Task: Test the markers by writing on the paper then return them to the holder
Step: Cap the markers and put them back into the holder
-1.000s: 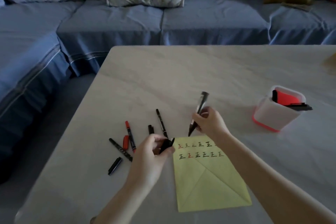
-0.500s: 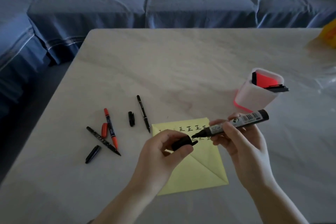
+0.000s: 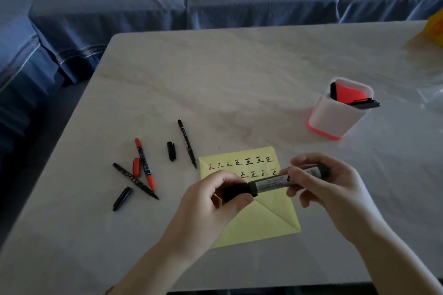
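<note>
Fingers (image 3: 291, 171) of your right hand (image 3: 330, 189) pinch the marker (image 3: 275, 181) barrel; your left hand (image 3: 211, 206) pinches its cap (image 3: 236, 191), above the paper (image 3: 261, 220). Holder (image 3: 338, 115): two o'clock.

held marker (image 3: 275, 181): thick, grey barrel w/ black cap on left end, horizontal above paper
paper (image 3: 261, 220): yellow, creased, flat near centre; two rows of red/black chars at far edge
holder (image 3: 335, 118): white cup, red base, far right, upright; black markers inside
loose pens: red pen (image 3: 144, 165), 2 thin black pens (image 3: 135, 181) (image 3: 187, 143) left of paper, uncapped
caps: red cap (image 3: 136, 166), 2 black caps (image 3: 171, 151) (image 3: 122, 198) lying beside pens
</note>
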### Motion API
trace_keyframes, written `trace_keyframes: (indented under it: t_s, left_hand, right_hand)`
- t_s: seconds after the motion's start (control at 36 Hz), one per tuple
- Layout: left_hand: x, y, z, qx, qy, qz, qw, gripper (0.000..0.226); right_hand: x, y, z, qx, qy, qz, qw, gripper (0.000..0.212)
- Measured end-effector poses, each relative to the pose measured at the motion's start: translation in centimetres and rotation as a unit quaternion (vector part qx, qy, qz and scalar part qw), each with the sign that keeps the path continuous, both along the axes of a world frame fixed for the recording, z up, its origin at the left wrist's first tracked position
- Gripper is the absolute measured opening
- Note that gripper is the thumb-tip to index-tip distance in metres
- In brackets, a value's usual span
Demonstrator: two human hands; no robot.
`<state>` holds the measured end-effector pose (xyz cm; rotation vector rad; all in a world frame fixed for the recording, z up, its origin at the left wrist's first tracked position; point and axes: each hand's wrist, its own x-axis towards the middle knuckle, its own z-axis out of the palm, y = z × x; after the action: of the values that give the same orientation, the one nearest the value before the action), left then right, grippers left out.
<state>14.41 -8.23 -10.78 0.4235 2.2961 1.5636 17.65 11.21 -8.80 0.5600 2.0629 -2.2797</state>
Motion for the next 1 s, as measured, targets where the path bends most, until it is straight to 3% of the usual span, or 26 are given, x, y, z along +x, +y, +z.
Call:
trace_keyframes:
  t_s: [0.03,0.11,0.22,0.31,0.44,0.58,0.69,0.75,0.83,0.89,0.92,1.0]
  left_hand:
    - [0.0,-0.1,0.1,-0.006,0.002,-0.018,1.000,0.012]
    - [0.2,-0.4,0.4,-0.015,0.006,-0.069,0.997,0.014]
    - [0.2,-0.7,0.5,-0.041,-0.004,-0.086,0.995,0.020]
    - [0.0,-1.2,0.7,-0.081,-0.028,-0.115,0.990,0.005]
    - [0.1,-1.7,0.4,-0.129,-0.053,-0.180,0.974,0.008]
    - [0.1,-1.9,0.7,-0.130,0.085,-0.192,0.969,0.018]
    - [-0.3,-2.0,1.1,-0.146,0.212,-0.214,0.942,0.032]
    - [-0.4,-2.1,1.2,-0.172,0.279,-0.220,0.919,0.033]
    - [-0.5,-2.2,1.0,-0.196,0.330,-0.234,0.893,0.037]
    - [-0.6,-2.1,1.2,-0.204,0.313,-0.242,0.895,0.031]
    - [-0.6,-2.0,1.3,-0.188,0.275,-0.233,0.914,0.027]
    - [-1.0,-1.5,1.6,-0.067,0.026,-0.156,0.985,0.019]
  right_hand:
    - [-0.1,0.1,0.2,0.035,-0.009,0.026,0.999,0.005]
    - [-0.1,0.4,0.1,0.124,-0.023,0.088,0.988,0.021]
    - [-0.1,0.3,0.3,0.141,-0.021,0.166,0.976,0.020]
    - [0.1,0.3,0.2,0.161,-0.024,0.230,0.959,0.010]
    - [0.4,0.1,-0.2,0.233,-0.025,0.248,0.940,0.017]
    - [0.5,-0.5,0.1,0.154,0.006,0.206,0.966,0.014]
    - [0.5,-0.8,0.2,0.058,-0.010,0.178,0.982,0.014]
    - [0.7,-0.7,-0.3,0.024,-0.025,0.180,0.983,0.024]
    - [0.9,-0.5,-1.4,-0.011,-0.033,0.178,0.983,0.063]
    - [1.1,-0.6,-1.8,-0.034,-0.031,0.177,0.983,0.068]
    - [1.0,-0.6,-2.0,-0.041,-0.027,0.177,0.983,0.068]
    - [0.7,-0.5,-2.3,-0.039,-0.006,0.177,0.983,0.067]
